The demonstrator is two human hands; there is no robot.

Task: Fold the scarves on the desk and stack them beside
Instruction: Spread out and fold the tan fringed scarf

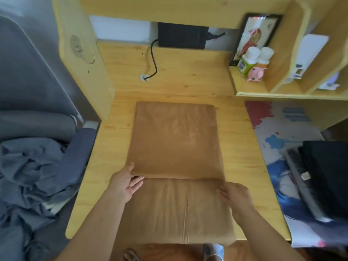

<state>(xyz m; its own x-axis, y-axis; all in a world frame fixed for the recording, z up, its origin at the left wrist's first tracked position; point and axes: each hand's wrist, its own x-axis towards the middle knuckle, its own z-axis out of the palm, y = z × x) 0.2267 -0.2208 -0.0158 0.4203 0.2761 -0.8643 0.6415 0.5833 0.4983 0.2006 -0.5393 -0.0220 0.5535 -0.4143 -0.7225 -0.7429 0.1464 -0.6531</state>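
A tan scarf (pixel 175 140) lies lengthwise down the middle of the wooden desk (pixel 239 147), its near end hanging over the front edge. An upper layer is folded over a lower one, and its near edge crosses the cloth at about hand height. My left hand (pixel 126 182) pinches the left corner of that upper edge, thumb on top and fingers beneath. My right hand (pixel 234 193) grips the right corner of the same edge, fingers curled round the cloth.
A colourful desk mat (pixel 278 140) covers the right side, with a keyboard and a black cloth (pixel 327 176) on it. Bottles and a pink figure (pixel 256 73) stand on the right shelf. A black cable (pixel 153 59) runs to a desk hole. A grey chair with blue cloth (pixel 32 176) stands left.
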